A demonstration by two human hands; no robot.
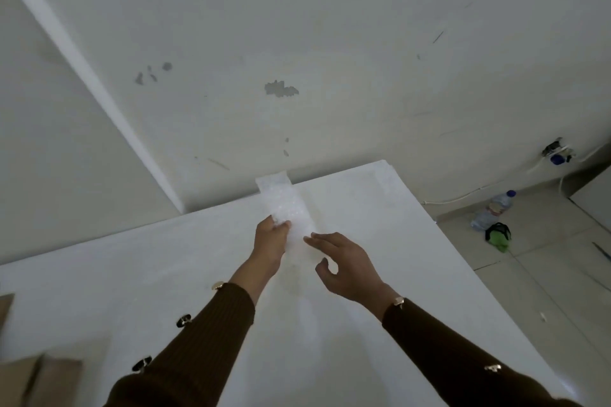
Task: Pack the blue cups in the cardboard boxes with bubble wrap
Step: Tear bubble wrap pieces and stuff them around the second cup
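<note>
While the head camera looks down over the white table (363,324), I see both arms reaching forward in dark brown ribbed sleeves (211,340) with gold buttons. Everything I place here, I place against that table.

A strip of bubble wrap (287,205) lies flat on the table's far part, running away from me, and its far end sticks out just past the table's far edge toward the wall (330,43). My left hand (269,241) is closed on the near left edge of the strip, fingertips (284,225) curled over the plastic and pinching it. My right hand (344,261) sits just to the right of it, fingers spread and apart, gripping nothing; its fingertips reach the strip's right edge, though I cannot tell whether they press on it or only hover.

At the table's near left corner I see brown cardboard boxes (39,377), only partly in frame. No blue cup shows in this view.

Beyond the table's right edge, on the tiled floor (529,258), a clear water bottle (492,210) lies beside a green and black object (497,236). The wall behind the table is scuffed, with chipped patches of paint.
</note>
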